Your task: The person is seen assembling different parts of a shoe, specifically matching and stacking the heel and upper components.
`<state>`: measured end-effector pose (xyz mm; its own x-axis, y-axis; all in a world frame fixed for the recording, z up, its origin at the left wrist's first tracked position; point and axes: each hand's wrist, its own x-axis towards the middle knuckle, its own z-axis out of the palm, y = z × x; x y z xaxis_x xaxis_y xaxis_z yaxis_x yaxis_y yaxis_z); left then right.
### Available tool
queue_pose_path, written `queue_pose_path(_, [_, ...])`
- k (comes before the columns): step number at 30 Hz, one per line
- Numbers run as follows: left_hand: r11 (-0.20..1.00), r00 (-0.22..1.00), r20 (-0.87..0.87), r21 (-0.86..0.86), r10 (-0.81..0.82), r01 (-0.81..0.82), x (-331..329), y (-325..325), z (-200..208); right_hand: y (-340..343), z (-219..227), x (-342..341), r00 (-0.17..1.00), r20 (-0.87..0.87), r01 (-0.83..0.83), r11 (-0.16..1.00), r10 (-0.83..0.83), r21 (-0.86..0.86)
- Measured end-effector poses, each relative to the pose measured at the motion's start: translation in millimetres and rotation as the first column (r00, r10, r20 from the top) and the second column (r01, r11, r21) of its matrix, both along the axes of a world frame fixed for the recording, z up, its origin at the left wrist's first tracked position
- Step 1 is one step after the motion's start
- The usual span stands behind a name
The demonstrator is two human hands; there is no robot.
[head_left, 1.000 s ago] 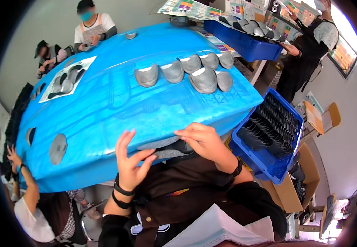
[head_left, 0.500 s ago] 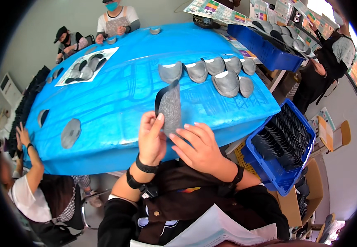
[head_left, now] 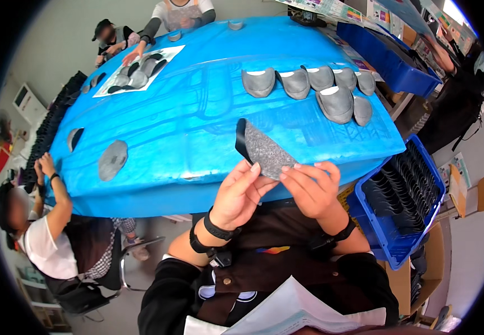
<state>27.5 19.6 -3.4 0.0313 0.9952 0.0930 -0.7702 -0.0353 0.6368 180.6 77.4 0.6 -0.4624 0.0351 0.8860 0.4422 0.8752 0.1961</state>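
Between my hands, just above the near edge of the table, is a grey felt slipper upper (head_left: 268, 149) with a black band at its left end. My left hand (head_left: 239, 195) pinches its lower edge between thumb and fingers. The fingers of my right hand (head_left: 313, 188) grip its lower right corner. Farther off on the blue-covered table (head_left: 169, 134) stand several grey slipper toe pieces (head_left: 258, 82), bunched toward the right. A flat grey oval piece (head_left: 113, 160) lies to the left, with a small black-and-grey piece (head_left: 75, 139) behind it.
A white sheet (head_left: 169, 57) with several grey and black pieces lies at the far left. At my right stands a blue crate (head_left: 377, 237) of dark curved pieces beside a cardboard box (head_left: 433, 273). Co-workers sit at the left and far side; another person (head_left: 448, 106) stands far right.
The slipper upper has tipped from upright to slanting down rightward. Both hands have shifted right in view. A far co-worker's hand now reaches to the white sheet.
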Motion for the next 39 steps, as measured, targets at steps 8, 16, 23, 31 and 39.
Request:
queue_pose_path(8, [0.445, -0.118, -0.445, 0.895, 0.888, -0.034, -23.8, -13.3, 24.9, 15.9, 14.4, 20.2, 0.977, -0.148, -0.195, 0.926, 0.154, -0.325])
queue_pose_path(16, [0.641, -0.100, -0.637, 0.767, 0.764, 0.012, -27.4, -21.3, 27.3, -5.7, 17.2, 11.9, 0.957, -0.055, -0.279, 0.861, 0.283, -0.425])
queue_pose_path(23, [0.598, -0.100, -0.590, 0.792, 0.801, 0.122, -37.5, -11.9, 22.4, -4.9, 13.4, 5.9, 0.943, -0.089, -0.316, 0.788, 0.319, -0.529])
queue_pose_path(31, [0.581, -0.107, -0.586, 0.810, 0.803, -0.076, -37.8, -17.2, 20.9, -9.4, 9.3, -9.8, 0.837, -0.497, -0.512, 0.649, 0.229, -0.562])
queue_pose_path(39, [0.342, -0.224, -0.411, 0.894, 0.884, -0.288, -41.4, -19.9, 6.5, -7.6, -4.8, 1.6, 0.533, -0.843, -0.827, -0.169, 0.068, -0.537])
